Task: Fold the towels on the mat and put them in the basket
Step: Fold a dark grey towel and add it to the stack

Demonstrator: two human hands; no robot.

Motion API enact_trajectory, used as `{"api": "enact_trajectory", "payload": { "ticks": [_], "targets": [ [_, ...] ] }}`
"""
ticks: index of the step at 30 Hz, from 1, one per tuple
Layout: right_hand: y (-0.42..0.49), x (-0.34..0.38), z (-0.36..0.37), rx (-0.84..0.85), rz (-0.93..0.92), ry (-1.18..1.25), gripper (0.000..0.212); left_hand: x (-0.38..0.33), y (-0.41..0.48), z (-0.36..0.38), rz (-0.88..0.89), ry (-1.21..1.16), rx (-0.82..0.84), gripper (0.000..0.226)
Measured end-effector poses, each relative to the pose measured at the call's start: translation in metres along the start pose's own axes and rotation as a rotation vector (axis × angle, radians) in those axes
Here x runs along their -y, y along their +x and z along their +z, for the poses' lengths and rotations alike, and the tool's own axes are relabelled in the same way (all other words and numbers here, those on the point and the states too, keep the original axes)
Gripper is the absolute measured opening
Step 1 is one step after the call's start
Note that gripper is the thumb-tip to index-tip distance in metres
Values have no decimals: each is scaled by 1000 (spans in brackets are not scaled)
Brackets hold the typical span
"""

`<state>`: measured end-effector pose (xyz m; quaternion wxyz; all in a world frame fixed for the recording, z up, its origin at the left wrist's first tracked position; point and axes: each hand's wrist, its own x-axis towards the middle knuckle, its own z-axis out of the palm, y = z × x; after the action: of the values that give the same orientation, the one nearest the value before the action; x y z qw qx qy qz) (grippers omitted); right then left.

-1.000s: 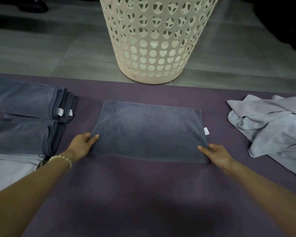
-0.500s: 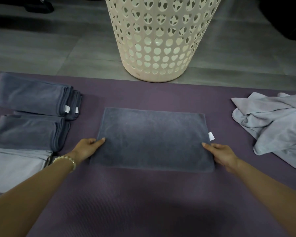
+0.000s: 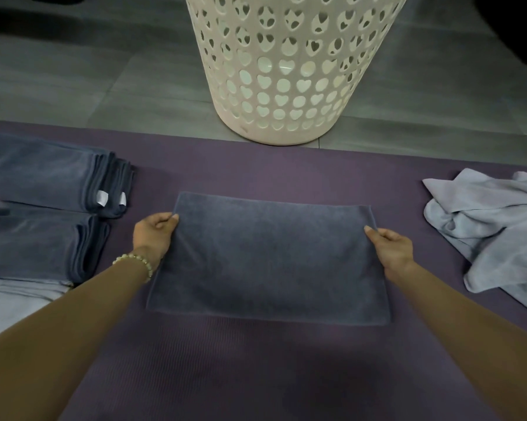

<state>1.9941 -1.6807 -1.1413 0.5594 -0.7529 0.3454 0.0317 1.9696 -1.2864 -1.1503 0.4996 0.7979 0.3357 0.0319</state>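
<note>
dark towel (image 3: 268, 256) held between both hands.

Grey towel (image 3: 268, 259) flat on mat (image 3: 256, 375), ends in grip of left hand (image 3: 154, 235) and right hand (image 3: 393, 247), basket (image 3: 286, 138) beyond.

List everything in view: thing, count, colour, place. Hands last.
laundry basket: 1, cream, on floor beyond mat
floor: 1, grey tiles, far side
mat: 1, purple, under the towels
flat towel: 1, dark blue-grey, mat centre
folded towel stacks: 2, dark blue-grey, mat left
pale towel: 1, light grey, near left
crumpled towels: count unclear, light grey, mat right
bracelet: 1, pale beads, left wrist
left hand: grips flat towel's left edge
right hand: grips its right edge
</note>
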Motion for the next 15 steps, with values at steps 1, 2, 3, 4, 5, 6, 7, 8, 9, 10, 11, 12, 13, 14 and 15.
{"api": "enact_trajectory", "payload": {
  "ticks": [1, 2, 3, 4, 5, 6, 7, 8, 9, 10, 11, 12, 13, 14, 15],
  "targets": [
    [-4, -1, 2, -53, -66, -30, 22, -2, -3, 0, 17, 32, -15, 32],
    [-10, -2, 5, -122, -183, -112, 29, -2, -9, 1, 54, 93, -56, 34],
    [-17, -6, 10, -181, -334, -224, 37, -1, -17, 2, 141, 198, -106, 37],
    [-28, -10, 17, -206, -500, -352, 43, 1, -28, 6, 290, 322, -136, 41],
    [-41, -16, 28, -189, -665, -467, 46, 4, -42, 12, 481, 434, -115, 44],
    [-56, -25, 42, -127, -799, -562, 47, 9, -57, 21, 668, 521, -40, 44],
    [-73, -33, 58, -43, -901, -640, 46, 16, -71, 33, 808, 607, 55, 46],
    [-88, -44, 75, 42, -963, -709, 48, 24, -84, 45, 883, 693, 140, 48],
    [-103, -53, 90, 118, -984, -775, 50, 31, -96, 56, 901, 767, 196, 51],
    [-114, -60, 103, 181, -966, -832, 53, 37, -105, 65, 880, 822, 224, 52],
    [-120, -68, 111, 217, -937, -887, 55, 40, -111, 71, 843, 860, 230, 53],
    [-122, -74, 114, 218, -925, -937, 55, 43, -114, 75, 809, 890, 223, 53],
    [-120, -78, 112, 216, -926, -983, 55, 45, -115, 75, 778, 912, 222, 53],
    [-117, -81, 107, 208, -945, -1029, 55, 46, -114, 75, 756, 926, 223, 54],
    [-112, -82, 100, 214, -960, -1067, 56, 47, -112, 73, 739, 935, 225, 56]
  ]
}}
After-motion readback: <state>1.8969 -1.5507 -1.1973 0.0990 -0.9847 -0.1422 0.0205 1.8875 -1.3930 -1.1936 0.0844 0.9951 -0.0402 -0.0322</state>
